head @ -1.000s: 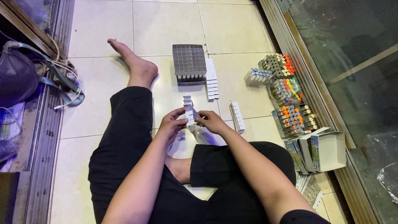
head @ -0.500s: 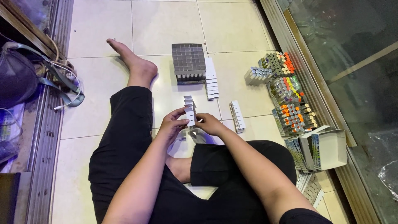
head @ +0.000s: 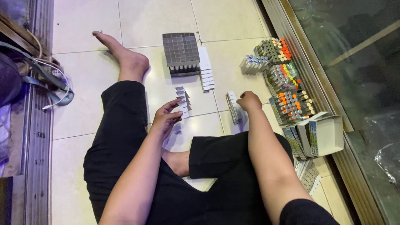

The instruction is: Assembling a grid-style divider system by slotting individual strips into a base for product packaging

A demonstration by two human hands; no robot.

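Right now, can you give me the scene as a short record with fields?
Setting: person seated on tiled floor
Left hand: fingers open, holding the small grey strip
Right hand: closed, on the white strip
Ahead: grey block, white strip row
Right side: coloured-cap vials, open cartons

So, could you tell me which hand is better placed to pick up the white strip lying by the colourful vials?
Probably the right hand: it rests against that white strip, while the left hand holds another strip further away.
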